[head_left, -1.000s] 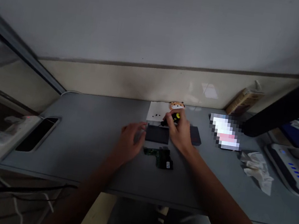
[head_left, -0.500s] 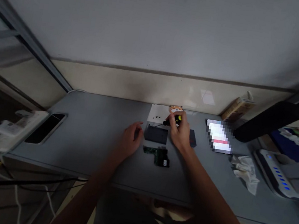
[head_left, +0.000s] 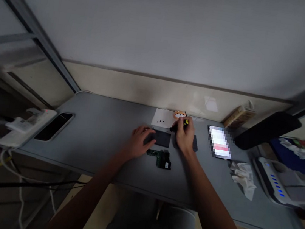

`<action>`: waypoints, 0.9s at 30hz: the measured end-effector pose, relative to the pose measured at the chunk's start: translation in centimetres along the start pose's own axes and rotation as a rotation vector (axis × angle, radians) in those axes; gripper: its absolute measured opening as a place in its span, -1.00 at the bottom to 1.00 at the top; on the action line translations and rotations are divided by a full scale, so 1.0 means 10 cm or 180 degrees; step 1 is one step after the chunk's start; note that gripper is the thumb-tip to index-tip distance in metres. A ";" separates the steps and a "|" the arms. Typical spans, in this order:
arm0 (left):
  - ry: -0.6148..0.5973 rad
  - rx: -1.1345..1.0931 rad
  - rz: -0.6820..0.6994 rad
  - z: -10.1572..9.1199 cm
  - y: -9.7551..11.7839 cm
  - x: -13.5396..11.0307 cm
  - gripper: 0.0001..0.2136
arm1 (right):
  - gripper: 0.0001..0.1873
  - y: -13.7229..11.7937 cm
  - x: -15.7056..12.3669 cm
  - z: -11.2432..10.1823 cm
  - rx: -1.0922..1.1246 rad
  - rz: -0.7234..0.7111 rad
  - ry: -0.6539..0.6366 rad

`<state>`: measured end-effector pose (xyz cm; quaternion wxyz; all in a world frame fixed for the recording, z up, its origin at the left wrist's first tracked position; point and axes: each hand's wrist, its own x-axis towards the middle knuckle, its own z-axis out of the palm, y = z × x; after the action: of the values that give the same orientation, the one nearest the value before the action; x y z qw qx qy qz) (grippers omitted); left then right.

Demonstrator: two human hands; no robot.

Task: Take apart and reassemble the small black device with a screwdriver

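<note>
A dark flat rectangular case point(head_left: 162, 139) lies on the grey desk point(head_left: 99, 141). My left hand point(head_left: 140, 142) rests on its left end, fingers curled over the edge. My right hand point(head_left: 186, 135) is closed on a black and yellow screwdriver point(head_left: 178, 124), whose tip points at the case's far edge. A green circuit board point(head_left: 161, 158) lies just in front of the case. A second dark flat piece point(head_left: 194, 144) sits under my right hand. A white paper point(head_left: 162, 117) with small dark screws lies behind the case.
A small orange animal figure point(head_left: 179, 114) stands by the wall. A phone point(head_left: 54, 126) and a white power strip point(head_left: 26, 127) lie at the left edge. Crumpled tissue point(head_left: 243, 175), a device with blue lights point(head_left: 277, 178), a small carton point(head_left: 239, 116) and a black object point(head_left: 267, 130) are on the right.
My left hand has moved right from beside the case onto its left end. My right hand still holds the screwdriver at the case's far edge. The camera has tilted slightly.
</note>
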<state>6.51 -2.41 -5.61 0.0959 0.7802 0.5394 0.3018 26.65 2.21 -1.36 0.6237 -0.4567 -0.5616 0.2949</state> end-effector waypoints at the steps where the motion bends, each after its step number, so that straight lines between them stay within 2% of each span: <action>1: -0.0046 -0.0005 -0.0022 0.02 0.01 0.03 -0.75 | -0.55 -0.01 0.01 0.00 0.0087 0.0057 0.0061; 8: 0.0033 -0.0035 -0.0117 0.13 0.09 0.24 -0.92 | -0.45 -0.08 0.07 -0.02 0.0552 0.0328 0.0245; 14: 0.0008 -0.0121 -0.0094 0.07 0.24 0.38 -0.89 | -0.44 -0.13 0.15 -0.08 0.0603 0.0308 0.0432; 17: -0.0149 -0.0134 0.0033 0.05 0.30 0.54 -0.86 | -0.44 -0.13 0.20 -0.16 0.0561 0.0339 0.0725; 21: -0.0373 0.0046 0.0215 0.07 0.34 0.87 -0.86 | -0.46 -0.07 0.29 -0.29 0.0605 0.0463 0.1280; 24: -0.0495 0.0261 0.0298 0.13 0.36 1.12 -0.89 | -0.48 -0.01 0.34 -0.35 0.0620 0.0663 0.1687; 27: -0.0502 0.0397 0.0318 0.23 0.35 1.26 -0.89 | -0.50 0.05 0.37 -0.38 0.0657 0.0889 0.1832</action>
<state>13.59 7.94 -1.15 0.0741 0.8319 0.5084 0.2097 31.17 4.78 0.00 0.7533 -0.5282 -0.2616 0.2917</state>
